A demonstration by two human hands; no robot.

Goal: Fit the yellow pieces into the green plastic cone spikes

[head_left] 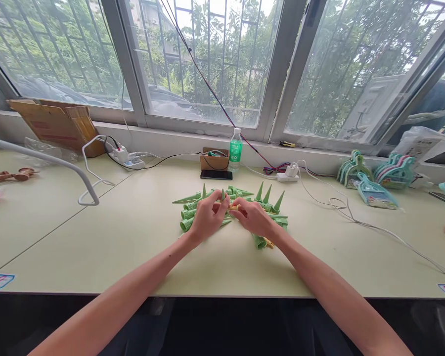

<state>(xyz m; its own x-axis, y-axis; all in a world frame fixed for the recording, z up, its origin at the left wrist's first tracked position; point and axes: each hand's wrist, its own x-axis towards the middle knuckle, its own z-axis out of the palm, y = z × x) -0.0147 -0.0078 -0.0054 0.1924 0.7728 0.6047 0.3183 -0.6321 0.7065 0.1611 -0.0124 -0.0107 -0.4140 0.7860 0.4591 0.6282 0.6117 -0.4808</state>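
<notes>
While a green cone [223, 195] is clamped by fingers of the left hand [208, 213], a yellow piece [233, 207] is pinched by the right hand [254, 217]. Other cones [188, 214] are spread around them on the bench [133, 237]

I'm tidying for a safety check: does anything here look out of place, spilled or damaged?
The long white cable trails loosely across the right of the pale yellow tabletop, where it might snag. The green plastic cones point in mixed directions, some upright. No spill shows; the cones are too small to judge for damage.
</notes>
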